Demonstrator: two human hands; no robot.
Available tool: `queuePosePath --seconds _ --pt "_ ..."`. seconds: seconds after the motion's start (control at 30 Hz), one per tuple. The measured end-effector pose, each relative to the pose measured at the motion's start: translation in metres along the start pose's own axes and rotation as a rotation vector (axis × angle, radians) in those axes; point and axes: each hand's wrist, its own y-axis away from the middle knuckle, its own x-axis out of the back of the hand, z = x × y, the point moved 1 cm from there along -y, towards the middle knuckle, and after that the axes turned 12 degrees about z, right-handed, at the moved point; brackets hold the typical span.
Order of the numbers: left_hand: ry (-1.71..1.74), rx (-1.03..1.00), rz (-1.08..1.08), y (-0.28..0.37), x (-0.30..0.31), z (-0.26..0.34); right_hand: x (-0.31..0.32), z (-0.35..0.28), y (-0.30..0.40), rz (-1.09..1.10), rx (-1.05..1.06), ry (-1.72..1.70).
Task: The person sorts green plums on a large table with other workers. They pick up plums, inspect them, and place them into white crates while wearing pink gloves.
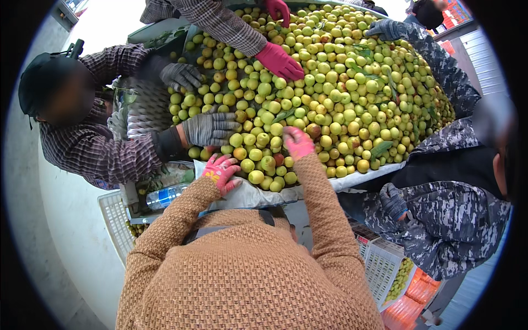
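A large heap of small round yellow-green fruits (330, 95), some blushed red, covers the sorting table before me. My left hand (221, 172), in a pink glove with a flower print, rests at the heap's near edge by the white cloth rim (251, 196). Its fingers are apart, and no fruit shows in it. Farther right, my right hand (298, 142), in a pink glove, reaches over the fruits with its fingers bent down among them. Whether it grips one is hidden. Green leaves (381, 149) lie scattered on the heap.
Co-workers' gloved hands work around the heap: grey striped gloves (212, 128) at left, a magenta glove (280, 62) opposite, a dark grey glove (385, 29) at right. A plastic bottle (165, 197) lies near my left arm. White crates (381, 258) stand low at right.
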Motion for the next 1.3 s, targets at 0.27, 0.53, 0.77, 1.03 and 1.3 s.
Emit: queuePosePath --seconds 0.27,0.53,0.77,1.03,1.3 --pt "0.142 0.035 0.056 -0.008 0.009 -0.006 -0.032 -0.007 -0.016 -0.014 0.091 0.456" --pt "0.247 -0.011 0.134 -0.078 0.025 0.022 -0.057 -0.035 0.024 -0.498 0.214 0.256" --pt "0.122 -0.032 -0.063 -0.076 -0.006 -0.008 0.055 0.004 -0.055 0.211 0.086 0.0" --pt "0.231 0.05 -0.083 -0.071 0.007 -0.011 0.058 0.056 -0.117 0.519 0.183 0.155" --pt "0.274 0.076 0.033 -0.101 0.026 0.007 -0.018 0.012 -0.067 0.132 0.172 -0.056"
